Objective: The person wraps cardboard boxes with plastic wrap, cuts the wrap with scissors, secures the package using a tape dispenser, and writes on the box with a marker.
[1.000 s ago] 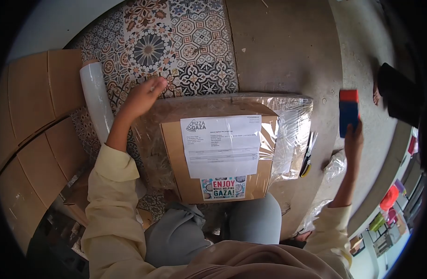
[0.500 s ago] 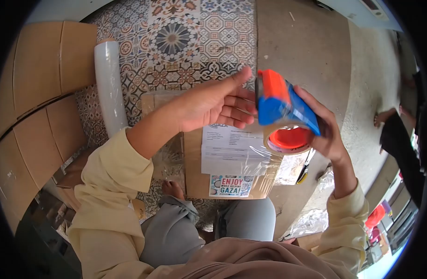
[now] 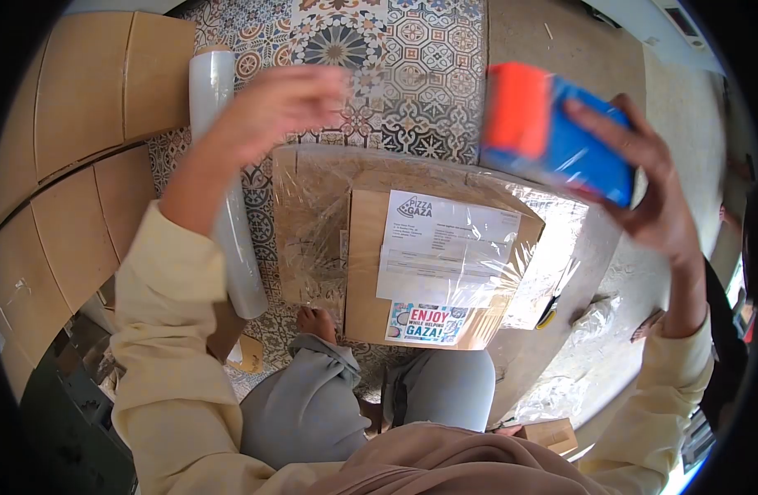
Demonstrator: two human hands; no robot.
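A blue and orange-red tape dispenser [image 3: 577,136] is gripped in my right hand [image 3: 647,177], held in the air above the right side of the carton. My left hand [image 3: 288,107] is raised to the upper left over the tiled floor, its fingers smeared by motion. Whether anything is pinched there I cannot make out. Below both hands lies a cardboard carton [image 3: 365,268] with a paper sheet [image 3: 449,247] reading "Pizza Gaza" and a colourful sticker [image 3: 427,323] on top. Clear plastic film [image 3: 309,223] covers it and spreads out to both sides.
A roll of clear plastic wrap [image 3: 243,272] lies left of the carton. Large cardboard boxes [image 3: 77,91] line the left edge. A yellow-handled tool [image 3: 548,315] rests right of the carton near crumpled plastic [image 3: 595,318]. A dark-clothed person's limb shows at far right.
My hands have moved apart: the left up and leftward, the right up and rightward with the tape dispenser. More of the carton's top is now uncovered.
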